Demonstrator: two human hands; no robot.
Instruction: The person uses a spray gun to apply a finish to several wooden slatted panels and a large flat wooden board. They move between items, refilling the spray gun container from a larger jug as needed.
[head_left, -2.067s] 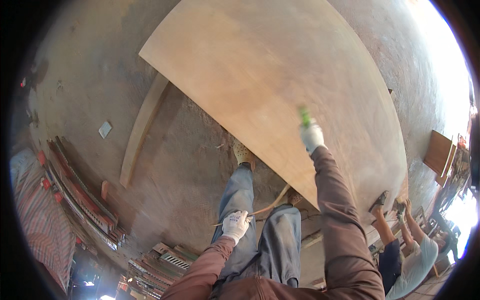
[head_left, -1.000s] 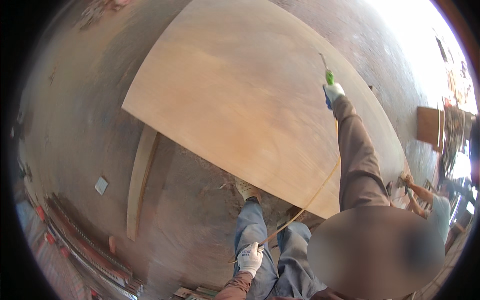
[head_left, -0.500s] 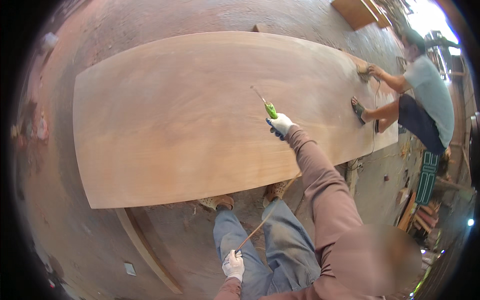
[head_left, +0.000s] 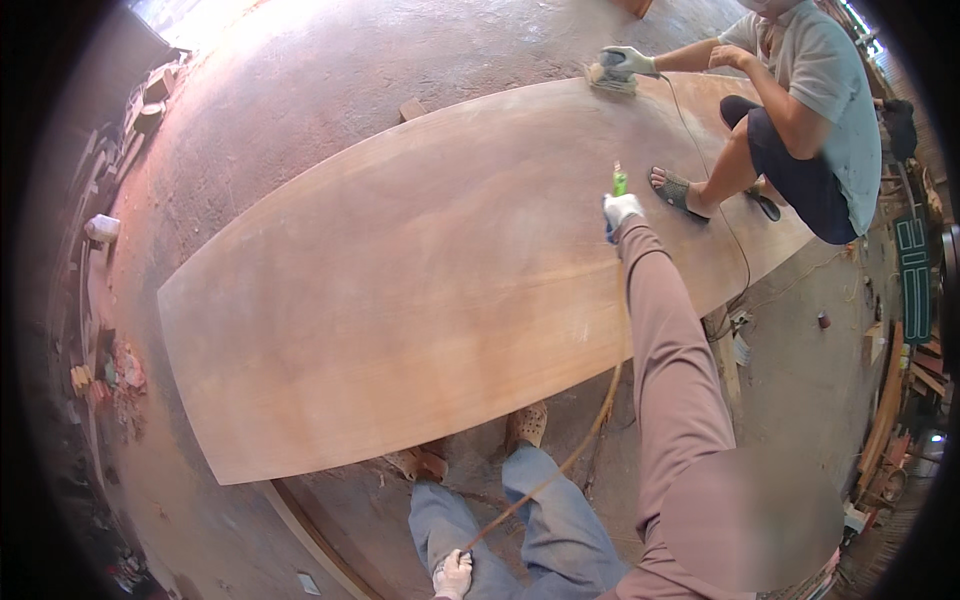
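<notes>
My right hand [head_left: 622, 211], in a white and blue glove, reaches out over a large wooden board [head_left: 380, 290]. It is closed around a green air blow gun [head_left: 619, 182], whose nozzle points away from me. From the gun a thin brown air hose [head_left: 575, 458] runs back past the board's near edge and across my legs. Low in the picture, by my knee, my gloved left hand [head_left: 453, 576] is closed on that hose. Pale dust lies in streaks on the board.
At the board's far right a person [head_left: 810, 120] squats on it, gloved hand on a sander [head_left: 612, 74] with a trailing cord [head_left: 735, 240]. Supports hold the board off the floor. Wood scraps [head_left: 925, 375] lie at the right, and a pale bundle [head_left: 102, 228] at the left.
My right hand has moved right and farther out with the blow gun. The view has shifted. The other person's sander has moved to the board's far edge. My left hand stays on the hose.
</notes>
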